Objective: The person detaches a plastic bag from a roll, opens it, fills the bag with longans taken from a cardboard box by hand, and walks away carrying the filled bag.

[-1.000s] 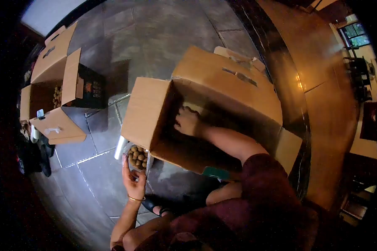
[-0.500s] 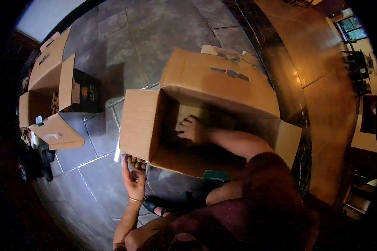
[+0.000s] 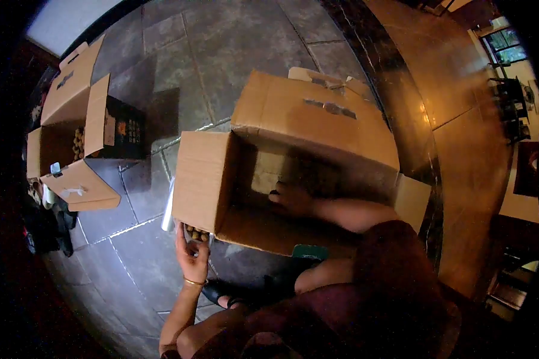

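A large open cardboard box (image 3: 317, 125) stands on the floor in front of me. My right hand (image 3: 290, 198) reaches down inside it, close to the pale bottom; dim light and blur obscure its fingers, and nothing held can be made out. Outside the near left corner, my left hand (image 3: 191, 252) grips the near end of a cluster of small brown round pieces (image 3: 196, 233). The box flap covers most of this cluster. A shiny clear-looking edge (image 3: 169, 206) shows beside the flap, perhaps part of the same pack.
Another open cardboard box (image 3: 72, 113), with similar brown round pieces (image 3: 78, 143) inside, stands to the left. Dark items (image 3: 60, 224) lie below it. Grey tiles (image 3: 167, 36) form the floor, with a dark stone strip (image 3: 395, 78) and brown flooring on the right.
My right hand has moved a little right and lower inside the box, uncovering more of the pale bottom. My left hand stays at the brown round pieces.
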Motion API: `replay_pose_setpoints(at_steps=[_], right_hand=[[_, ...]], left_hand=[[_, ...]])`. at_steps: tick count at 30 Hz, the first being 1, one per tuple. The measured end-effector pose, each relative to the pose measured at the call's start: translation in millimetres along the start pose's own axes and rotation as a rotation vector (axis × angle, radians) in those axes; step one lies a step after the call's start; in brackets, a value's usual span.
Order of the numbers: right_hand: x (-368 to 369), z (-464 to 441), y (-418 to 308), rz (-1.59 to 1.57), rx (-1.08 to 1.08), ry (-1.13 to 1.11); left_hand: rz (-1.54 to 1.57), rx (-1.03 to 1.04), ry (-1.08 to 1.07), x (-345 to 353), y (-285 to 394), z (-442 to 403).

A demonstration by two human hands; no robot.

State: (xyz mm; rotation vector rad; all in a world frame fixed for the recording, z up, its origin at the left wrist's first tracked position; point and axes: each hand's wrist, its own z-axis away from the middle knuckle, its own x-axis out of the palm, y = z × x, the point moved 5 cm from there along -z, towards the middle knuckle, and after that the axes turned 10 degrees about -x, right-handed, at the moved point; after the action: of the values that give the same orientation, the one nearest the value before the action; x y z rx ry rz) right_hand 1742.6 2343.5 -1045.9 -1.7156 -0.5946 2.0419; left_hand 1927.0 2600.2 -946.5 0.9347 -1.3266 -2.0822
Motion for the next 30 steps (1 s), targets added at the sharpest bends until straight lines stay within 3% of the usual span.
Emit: replay_pose_setpoints(at_steps=[8, 14, 16, 20, 23, 26, 29, 30], right_hand=[[23, 13, 15, -0.133, -0.044, 0.086], [51, 21, 20, -0.014, 0.117, 0.058], [38, 16, 18, -0.214, 0.198, 0.062], [67, 24, 36, -0.738, -0.037, 0.231], [78, 28, 48, -0.62, -0.12, 0.212], [35, 24, 18, -0.459, 0.076, 0.03], [22, 10, 4, -0.25, 0.124, -0.096], [46, 11, 20, -0.467, 0.077, 0.028]], left_hand=[[-0.007, -0.013, 0.026, -5, -6, 1], [-0.057, 0.087, 0.04, -4, 3, -1], [-0.016, 0.1, 0.005, -3, 2, -1], [0.01, 0.018, -0.028, -8, -2, 3], [0.009, 0.112, 0.037, -7, 5, 3], [-0.006, 0.036, 0.035, -8, 11, 4], [-0.064, 0.105, 0.039, -8, 27, 5], [-0.054, 0.099, 0.046, -9, 29, 5]])
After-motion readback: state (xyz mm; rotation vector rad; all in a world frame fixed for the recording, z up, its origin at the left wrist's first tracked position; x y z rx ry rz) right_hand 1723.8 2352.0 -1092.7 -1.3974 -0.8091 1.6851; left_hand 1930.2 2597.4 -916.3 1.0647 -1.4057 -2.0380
